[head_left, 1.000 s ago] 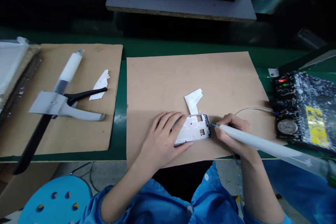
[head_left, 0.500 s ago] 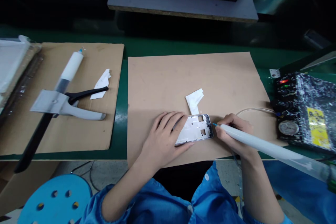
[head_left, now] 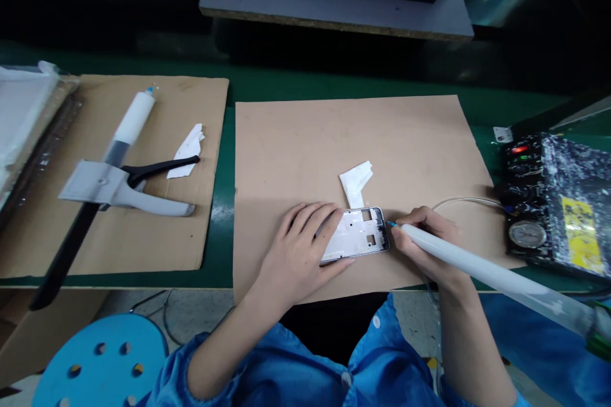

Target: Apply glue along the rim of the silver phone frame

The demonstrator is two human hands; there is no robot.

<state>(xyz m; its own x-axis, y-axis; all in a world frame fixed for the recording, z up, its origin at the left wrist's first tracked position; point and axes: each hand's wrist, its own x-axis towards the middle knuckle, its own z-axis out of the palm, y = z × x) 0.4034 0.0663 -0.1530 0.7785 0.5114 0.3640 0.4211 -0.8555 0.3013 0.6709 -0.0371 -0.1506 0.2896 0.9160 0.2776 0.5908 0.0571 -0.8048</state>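
A phone middle frame [head_left: 356, 233], silvery white with square cutouts and a dark right end, lies flat on brown cardboard. Over its left part, my left hand [head_left: 305, 245] grips it with the fingers across the top and the thumb along the near edge. My right hand [head_left: 424, 238] is closed like a pen grip around a long white dispensing syringe [head_left: 472, 261]. The syringe's blue tip [head_left: 391, 224] points left, right beside the frame's right end; whether it touches the edge I cannot tell. A folded white wipe [head_left: 356, 182] lies just beyond the frame.
To the left, a caulking gun [head_left: 102, 182] with a white cartridge rests on another cardboard sheet [head_left: 176, 241] near a torn wipe [head_left: 188, 151]. On the right stands a paint-spattered controller box [head_left: 548, 203] with a gauge and a tube. A blue stool [head_left: 102, 362] is below left.
The whole view has shifted slightly to the right. Both hands keep their grips, and the syringe tip stays beside the frame's right end.
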